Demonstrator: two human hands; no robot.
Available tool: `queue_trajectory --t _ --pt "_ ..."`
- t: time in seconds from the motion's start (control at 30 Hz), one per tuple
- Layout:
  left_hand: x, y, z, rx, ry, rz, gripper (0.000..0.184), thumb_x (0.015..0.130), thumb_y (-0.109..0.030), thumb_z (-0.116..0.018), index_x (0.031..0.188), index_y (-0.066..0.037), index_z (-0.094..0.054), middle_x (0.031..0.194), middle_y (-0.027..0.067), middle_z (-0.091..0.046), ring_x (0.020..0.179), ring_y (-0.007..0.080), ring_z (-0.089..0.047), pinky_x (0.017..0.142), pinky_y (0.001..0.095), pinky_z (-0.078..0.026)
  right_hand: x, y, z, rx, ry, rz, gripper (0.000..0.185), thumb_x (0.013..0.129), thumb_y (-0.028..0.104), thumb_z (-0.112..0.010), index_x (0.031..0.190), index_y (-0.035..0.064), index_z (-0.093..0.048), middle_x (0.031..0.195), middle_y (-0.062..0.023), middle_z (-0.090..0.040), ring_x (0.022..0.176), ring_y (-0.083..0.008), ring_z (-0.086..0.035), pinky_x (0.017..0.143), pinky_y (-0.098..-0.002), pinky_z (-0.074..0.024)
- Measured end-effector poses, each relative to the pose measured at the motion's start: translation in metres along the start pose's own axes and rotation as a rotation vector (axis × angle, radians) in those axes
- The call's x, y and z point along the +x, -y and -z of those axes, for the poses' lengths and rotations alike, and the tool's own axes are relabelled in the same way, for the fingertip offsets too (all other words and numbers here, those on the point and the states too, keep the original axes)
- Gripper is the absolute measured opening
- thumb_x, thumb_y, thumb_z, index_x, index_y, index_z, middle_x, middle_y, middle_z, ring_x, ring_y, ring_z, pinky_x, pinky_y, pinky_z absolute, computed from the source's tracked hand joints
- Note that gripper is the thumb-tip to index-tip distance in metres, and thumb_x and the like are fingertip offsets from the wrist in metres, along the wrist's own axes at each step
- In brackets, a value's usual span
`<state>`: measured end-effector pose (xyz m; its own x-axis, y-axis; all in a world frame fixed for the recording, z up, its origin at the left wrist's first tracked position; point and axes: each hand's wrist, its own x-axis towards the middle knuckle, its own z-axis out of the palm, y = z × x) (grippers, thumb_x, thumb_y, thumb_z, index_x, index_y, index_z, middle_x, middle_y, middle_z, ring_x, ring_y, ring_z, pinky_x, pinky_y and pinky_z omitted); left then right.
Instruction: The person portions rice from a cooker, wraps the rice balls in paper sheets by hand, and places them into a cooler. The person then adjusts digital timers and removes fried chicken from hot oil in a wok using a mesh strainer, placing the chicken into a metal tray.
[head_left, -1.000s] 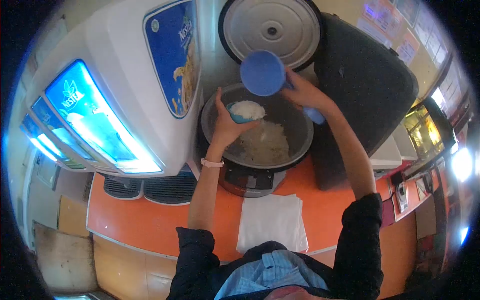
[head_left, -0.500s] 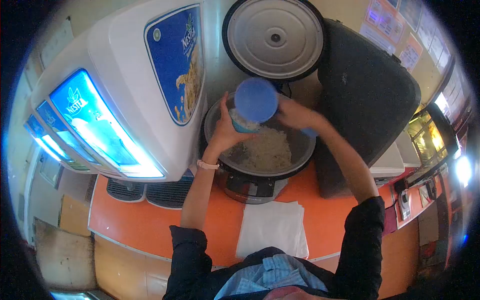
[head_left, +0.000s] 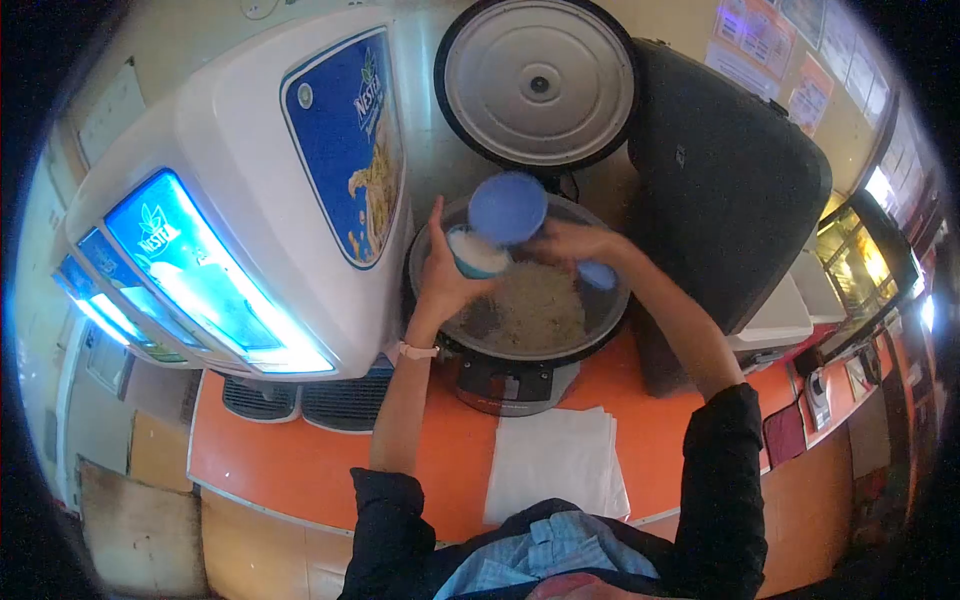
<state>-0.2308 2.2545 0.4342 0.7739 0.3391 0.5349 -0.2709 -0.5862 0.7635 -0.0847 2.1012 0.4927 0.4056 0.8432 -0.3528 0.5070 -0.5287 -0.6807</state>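
A small teal bowl [head_left: 478, 262] of white rice is in my left hand [head_left: 440, 275], its fingers closed around the side. My right hand [head_left: 575, 242] grips a blue rice scoop [head_left: 507, 208]; the round head is up beside the bowl, and a blue end shows below the hand. Both hands are over an open rice cooker [head_left: 512, 352], which has cooked rice [head_left: 540, 308] inside. Motion blurs the right fingers and the scoop's edge. Behind the cooker, its round metal lid [head_left: 540, 82] stands raised.
A white drink dispenser [head_left: 240, 130] stands close on the left, with black drip trays [head_left: 345, 402] beneath. A large dark case-like object [head_left: 730, 190] is on the right. White sheets [head_left: 553, 465] lie on the orange counter [head_left: 455, 480] in front of the cooker.
The scoop's head sits slightly lower, and more of the rice in the bowl shows. The bowl stays in my left hand. The whole view has shifted a little.
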Motion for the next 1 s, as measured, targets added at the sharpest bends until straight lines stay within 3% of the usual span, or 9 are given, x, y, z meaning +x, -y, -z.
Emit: queue_trajectory --t 0.07,0.17,0.33,0.4,0.53,0.63,0.7,0.9,1.0 --pt "-0.001 -0.007 0.001 -0.042 -0.001 0.033 0.12 0.048 -0.008 -0.081 0.137 -0.015 -0.001 0.125 0.0218 -0.04 0.113 0.0336 -0.044 0.096 0.0415 -0.036 0.002 -0.007 0.001 0.066 0.034 -0.156 0.066 0.079 0.015 -0.05 0.136 0.005 -0.018 0.121 -0.0222 -0.044 0.082 -0.0255 -0.057 0.061 -0.0347 -0.0494" --pt "0.001 -0.007 -0.004 -0.036 -0.02 -0.001 0.119 0.049 -0.006 -0.08 0.137 -0.015 -0.002 0.128 0.0222 -0.036 0.116 0.0335 -0.042 0.096 0.042 -0.036 0.002 -0.017 -0.022 -0.053 -0.11 0.186 0.05 0.087 0.028 -0.049 0.126 0.0026 -0.031 0.079 -0.0116 -0.054 0.061 -0.0228 -0.057 0.049 -0.034 -0.0486" --pt "-0.006 0.006 0.002 0.076 -0.143 -0.033 0.115 0.05 -0.007 -0.08 0.137 -0.011 -0.005 0.127 0.0227 -0.037 0.113 0.0351 -0.043 0.093 0.0416 -0.037 0.044 -0.054 0.003 -0.307 -0.451 0.226 0.058 0.082 0.021 -0.054 0.13 0.004 -0.027 0.103 -0.0209 -0.057 0.093 -0.0356 -0.056 0.08 -0.0421 -0.0436" --pt "-0.006 0.009 0.006 0.104 -0.17 -0.03 0.114 0.05 -0.008 -0.08 0.137 -0.009 -0.005 0.128 0.0229 -0.035 0.113 0.0353 -0.043 0.094 0.0413 -0.037 0.05 -0.061 0.005 -0.476 -0.467 0.061 0.063 0.079 0.018 -0.055 0.132 0.0025 -0.025 0.103 -0.0202 -0.057 0.092 -0.032 -0.058 0.078 -0.0389 -0.0453" --pt "-0.007 -0.004 0.012 0.121 -0.227 0.024 0.113 0.051 -0.01 -0.081 0.136 -0.007 -0.006 0.13 0.0236 -0.031 0.115 0.0356 -0.041 0.096 0.0404 -0.035 0.122 -0.126 -0.054 -0.951 0.057 -0.047 0.063 0.077 0.019 -0.056 0.131 0.0039 -0.027 0.103 -0.0156 -0.058 0.089 -0.0292 -0.059 0.075 -0.0401 -0.0462" --pt "-0.007 -0.007 0.009 0.153 -0.265 -0.067 0.112 0.052 -0.011 -0.081 0.136 -0.006 -0.007 0.131 0.0226 -0.03 0.117 0.0349 -0.039 0.098 0.0402 -0.033 0.175 -0.158 -0.122 -1.129 0.114 0.115 0.063 0.078 0.022 -0.056 0.131 0.0037 -0.027 0.097 -0.0155 -0.058 0.083 -0.0261 -0.059 0.07 -0.0386 -0.0471" --pt "-0.007 -0.007 0.011 0.138 -0.276 -0.065 0.111 0.052 -0.012 -0.081 0.136 -0.007 -0.008 0.132 0.0221 -0.029 0.117 0.0349 -0.038 0.098 0.0401 -0.032 0.181 -0.146 -0.135 -0.993 0.049 0.128 0.064 0.079 0.023 -0.056 0.131 0.0027 -0.026 0.092 -0.0158 -0.058 0.079 -0.0245 -0.058 0.067 -0.0369 -0.0472" --pt "-0.013 -0.006 0.023 0.245 -0.317 -0.112 0.109 0.052 -0.013 -0.081 0.135 -0.005 -0.011 0.131 0.0225 -0.03 0.118 0.0352 -0.037 0.098 0.0403 -0.032 0.092 -0.04 -0.074 -0.676 0.834 -0.004 0.062 0.082 0.025 -0.053 0.132 0.0032 -0.024 0.08 -0.0133 -0.055 0.068 -0.0204 -0.054 0.057 -0.0339 -0.0445" --pt "-0.018 0.002 0.024 0.056 -0.27 -0.034 0.109 0.052 -0.014 -0.081 0.135 -0.005 -0.011 0.129 0.0233 -0.032 0.117 0.0356 -0.037 0.097 0.0406 -0.033 0.045 -0.035 -0.037 -0.485 0.763 -0.023 0.065 0.081 0.025 -0.054 0.133 0.0012 -0.022 0.08 -0.0104 -0.052 0.063 -0.0168 -0.048 0.051 -0.0324 -0.0404"
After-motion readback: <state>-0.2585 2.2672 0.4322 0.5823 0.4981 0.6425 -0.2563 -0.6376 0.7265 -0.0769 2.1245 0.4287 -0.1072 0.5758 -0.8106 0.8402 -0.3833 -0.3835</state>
